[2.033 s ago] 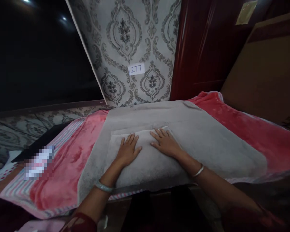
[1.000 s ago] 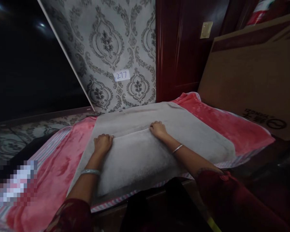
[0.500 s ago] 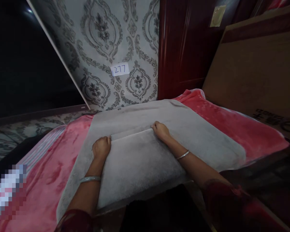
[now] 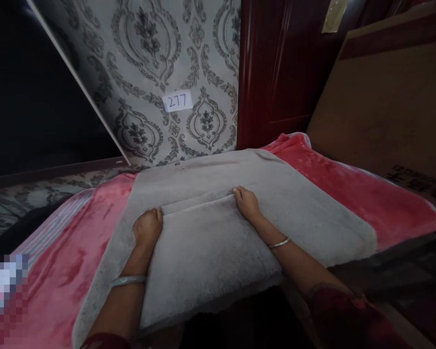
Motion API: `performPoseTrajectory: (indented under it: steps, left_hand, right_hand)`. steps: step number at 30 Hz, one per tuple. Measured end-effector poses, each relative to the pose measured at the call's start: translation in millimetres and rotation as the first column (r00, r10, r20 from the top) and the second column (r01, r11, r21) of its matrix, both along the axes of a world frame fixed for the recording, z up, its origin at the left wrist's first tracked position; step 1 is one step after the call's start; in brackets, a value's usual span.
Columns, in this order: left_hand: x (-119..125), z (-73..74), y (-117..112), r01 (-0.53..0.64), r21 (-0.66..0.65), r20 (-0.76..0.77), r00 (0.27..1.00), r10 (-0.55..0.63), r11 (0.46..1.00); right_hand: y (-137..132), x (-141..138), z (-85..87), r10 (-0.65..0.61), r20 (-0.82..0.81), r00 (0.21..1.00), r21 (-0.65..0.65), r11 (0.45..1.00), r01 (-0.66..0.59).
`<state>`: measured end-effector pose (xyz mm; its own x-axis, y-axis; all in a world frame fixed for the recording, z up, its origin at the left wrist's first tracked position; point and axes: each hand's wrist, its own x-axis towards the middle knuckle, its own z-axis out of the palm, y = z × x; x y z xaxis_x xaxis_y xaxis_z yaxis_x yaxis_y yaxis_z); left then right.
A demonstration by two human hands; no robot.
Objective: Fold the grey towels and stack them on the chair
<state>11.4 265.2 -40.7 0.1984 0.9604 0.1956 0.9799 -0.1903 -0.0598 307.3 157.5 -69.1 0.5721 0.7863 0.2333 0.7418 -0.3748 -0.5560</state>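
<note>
the grey towel lies spread flat over a pink blanket, filling the middle of the view, with its near part doubled over on itself so that a folded edge runs across from 9 to 3 o'clock

the left hand is curled shut on the 9 o'clock end of that edge and the right hand on the 3 o'clock end, fingers tucked over the upper layer and pinching it at both corners; holding the two ends at once seems meant to keep the edge straight and the layer level, with no sag in the middle

a bangle sits on the left wrist and a thinner one on the right, both resting on the cloth

edges and room: towards 12 o'clock a strip of single-layer towel is bare up to the patterned wall panel, which bears a paper label; at 6 o'clock the doubled part hangs a little over the near edge above a dark gap; at 3 o'clock the blanket runs to a leaning cardboard box, at 1 o'clock to dark red woodwork; at 9 o'clock the blanket is open and wide
</note>
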Motion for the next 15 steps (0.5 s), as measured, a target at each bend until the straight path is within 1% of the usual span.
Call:
performPoseTrajectory:
  steps: [3,6,7,9,12,15]
  left_hand:
    - [0.0,1.2,-1.1,0.002,0.014,0.003,1.0,-0.002,1.0]
    - [0.2,1.5,-1.8,0.009,0.029,0.007,1.0,-0.01,1.0]
    - [0.3,1.4,-1.8,0.011,0.024,0.009,1.0,-0.011,1.0]
    - [0.9,1.2,-1.5,0.004,0.005,0.013,1.0,-0.004,1.0]
    - [1.3,1.2,-0.8,-0.026,-0.019,0.022,0.999,0.026,0.999]
    - [0.1,1.5,-0.6,-0.031,-0.016,0.039,0.999,0.031,0.999]
  right_hand:
    - [-3.1,0.6,7.9,-0.023,-0.029,0.999,-0.082,0.996,0.021]
    - [-3.6,0.4,9.4,0.03,-0.018,0.999,-0.145,0.989,-0.033]
    - [-3.3,0.1,7.9,0.043,-0.003,0.999,-0.147,0.988,-0.043]
    - [-2.3,-0.4,2.8,0.029,0.021,0.999,-0.138,0.99,-0.026]
    - [-1.2,-0.2,-5.2,0.001,0.012,1.0,-0.136,0.991,0.001]
    - [-1.4,0.0,-9.2,0.007,-0.003,1.0,-0.122,0.993,-0.008]
